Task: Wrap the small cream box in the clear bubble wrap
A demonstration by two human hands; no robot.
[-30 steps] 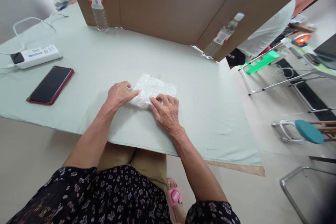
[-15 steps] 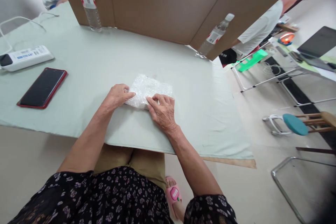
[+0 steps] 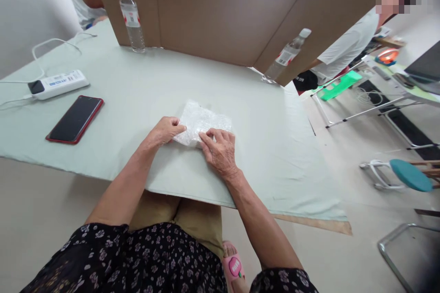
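Note:
A crinkled piece of clear bubble wrap [image 3: 201,119] lies on the pale green tablecloth [image 3: 261,146] near the table's front edge. My left hand [image 3: 167,130] pinches its left corner, thumb on top and fingers curled beneath. On the near right part of the wrap, my right hand [image 3: 220,149] presses with thumb and bent fingers, gripping its edge. Whether anything lies inside the wrap I cannot tell.
To the left lie a phone [image 3: 74,119] with a red case and a white power strip [image 3: 63,84] with cables. Two water bottles [image 3: 132,20] stand against a tall cardboard panel [image 3: 223,9]. People are behind it. A teal stool [image 3: 410,175] stands at right.
The whole view has shifted, so things appear a little farther right and lower. Both hands keep their hold on the bubble wrap, with little movement against it.

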